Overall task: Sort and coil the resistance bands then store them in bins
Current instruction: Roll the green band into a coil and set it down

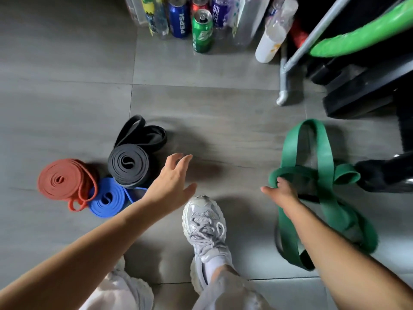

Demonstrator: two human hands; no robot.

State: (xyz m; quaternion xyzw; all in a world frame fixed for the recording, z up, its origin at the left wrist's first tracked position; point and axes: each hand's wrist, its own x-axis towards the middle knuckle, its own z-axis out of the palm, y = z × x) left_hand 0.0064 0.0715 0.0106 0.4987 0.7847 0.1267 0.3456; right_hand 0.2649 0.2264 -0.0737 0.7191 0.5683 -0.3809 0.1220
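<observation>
R hand (pixel 282 191) fingers curled round loose green band (pixel 325 157), L hand (pixel 173 186) fingers spread, empty; risk: trailing loops twist or snag on shoe (pixel 205 222) during coiling.

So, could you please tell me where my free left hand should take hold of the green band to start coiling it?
Probably the fold just beyond the right hand's grip, reached from the left, over the shoe. There the green band looks doubled and flat, so the open left hand could pinch both layers. Its near end lies in twisted loops.
</observation>
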